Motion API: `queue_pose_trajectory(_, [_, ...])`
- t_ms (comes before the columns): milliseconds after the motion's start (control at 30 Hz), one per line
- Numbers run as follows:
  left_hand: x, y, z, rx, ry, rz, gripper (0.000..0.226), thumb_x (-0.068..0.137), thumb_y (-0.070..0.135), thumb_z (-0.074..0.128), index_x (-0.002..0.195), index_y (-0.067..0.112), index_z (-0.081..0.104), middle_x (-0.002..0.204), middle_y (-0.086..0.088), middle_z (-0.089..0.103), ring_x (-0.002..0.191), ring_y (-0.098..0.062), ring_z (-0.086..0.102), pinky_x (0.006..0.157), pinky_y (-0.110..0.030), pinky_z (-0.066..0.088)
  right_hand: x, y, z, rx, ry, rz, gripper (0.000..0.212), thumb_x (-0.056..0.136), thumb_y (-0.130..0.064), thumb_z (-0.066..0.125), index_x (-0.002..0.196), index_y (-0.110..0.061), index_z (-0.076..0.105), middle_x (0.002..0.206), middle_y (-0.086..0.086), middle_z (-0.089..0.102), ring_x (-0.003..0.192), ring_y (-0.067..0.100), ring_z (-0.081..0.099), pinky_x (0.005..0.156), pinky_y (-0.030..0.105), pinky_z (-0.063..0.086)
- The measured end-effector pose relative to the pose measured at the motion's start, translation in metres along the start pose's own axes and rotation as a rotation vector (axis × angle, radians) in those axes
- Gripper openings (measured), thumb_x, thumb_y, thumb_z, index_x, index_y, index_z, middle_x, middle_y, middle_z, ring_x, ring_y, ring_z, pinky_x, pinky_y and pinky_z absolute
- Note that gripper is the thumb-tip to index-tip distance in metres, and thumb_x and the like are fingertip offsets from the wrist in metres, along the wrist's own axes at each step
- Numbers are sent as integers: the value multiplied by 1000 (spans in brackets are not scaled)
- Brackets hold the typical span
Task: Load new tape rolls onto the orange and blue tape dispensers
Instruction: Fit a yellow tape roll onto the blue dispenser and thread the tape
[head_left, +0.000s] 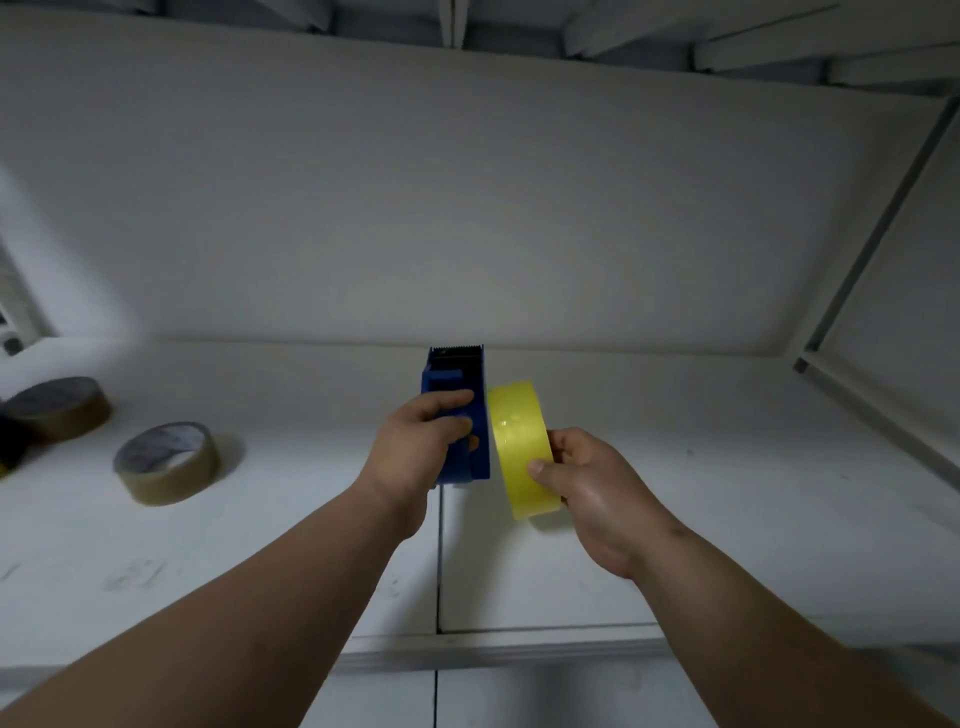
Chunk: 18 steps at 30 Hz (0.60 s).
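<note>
My left hand (415, 447) clamps its fingers round the blue dispenser (457, 410), steadying it upright above the worktop (727, 467); my right hand (587, 483) pinches the yellow roll (519, 441) edge-on just beside it, presumably aligned for loading.

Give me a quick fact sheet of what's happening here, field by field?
left hand: grips the blue dispenser, held above the table
right hand: pinches the yellow roll, on edge beside the dispenser
roll on dispenser: not yet
table: white; two brown rolls at left, one nearer, one farther
orange dispenser: not in view
</note>
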<state>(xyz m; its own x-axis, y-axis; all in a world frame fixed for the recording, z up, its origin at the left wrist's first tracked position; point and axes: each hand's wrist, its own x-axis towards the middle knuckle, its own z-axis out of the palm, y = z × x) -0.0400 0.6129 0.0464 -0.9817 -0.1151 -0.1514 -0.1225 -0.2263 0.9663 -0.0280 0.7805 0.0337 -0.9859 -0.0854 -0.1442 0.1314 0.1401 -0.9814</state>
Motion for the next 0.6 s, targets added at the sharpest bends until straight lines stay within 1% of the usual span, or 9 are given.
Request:
queue_pose_trajectory(33, [-3,2,-7,13,-5,9,35,91,-4,54,116,15,68,100,-7,68,73,-19,62,43,-15,45,-2,-1,9,-2,-15,-2,21,94,-6,54,114,-11,55,117,9,64,110,27,59,98,43,45])
queue_pose_trajectory(133, [-10,7,-26,60,7,31,42,90,-4,51,123,18,66,96,-2,68,77,-17,60,55,-19,45,-4,-6,30,-21,-51,-24,22,94,-6,54,115,-12,55,116,7,64,109,24,59,93,37,45])
queue_pose_trajectory(200, [-15,11,-37,104,15,41,44,90,-3,50,122,21,66,93,-1,66,76,-14,58,51,-16,42,-6,-8,42,-36,-68,-40,20,93,-7,55,112,-14,56,115,7,64,107,24,60,91,37,46])
queue_pose_trajectory(267, [-21,13,-46,126,22,52,46,89,-3,50,123,23,66,103,-4,66,82,-15,57,50,-16,41,-7,-11,52,-61,-82,-56,19,92,-7,56,110,-16,57,113,6,65,107,24,61,94,40,48])
queue_pose_trajectory(300, [-24,14,-50,126,28,59,47,88,-3,51,123,25,66,108,-5,66,86,-17,57,54,-18,41,-8,-12,57,-76,-94,-64,20,92,-8,57,110,-16,57,113,5,65,107,24,61,96,42,48])
queue_pose_trajectory(367, [-29,15,-57,118,50,70,49,86,-3,52,119,30,67,111,-4,66,93,-19,57,60,-22,41,-9,-16,65,-92,-127,-79,23,92,-9,57,114,-15,56,113,4,65,106,22,61,97,43,48])
queue_pose_trajectory(433, [-33,15,-62,107,77,77,53,86,-3,51,121,33,65,108,-1,66,92,-18,56,64,-24,40,-11,-18,73,-90,-153,-87,26,92,-10,57,117,-15,55,114,2,64,105,19,61,95,40,49])
queue_pose_trajectory(500, [-37,15,-68,78,94,85,54,88,-4,49,125,32,65,110,-2,65,89,-16,58,65,-23,43,-13,-19,82,-98,-176,-88,29,92,-10,57,120,-15,54,114,1,64,104,17,61,93,37,50])
queue_pose_trajectory(600, [-45,17,-81,69,106,108,52,89,-5,45,124,28,66,117,-6,65,90,-17,60,62,-20,45,-16,-20,95,-131,-190,-102,31,91,-9,58,122,-14,53,115,2,64,104,18,61,95,40,50])
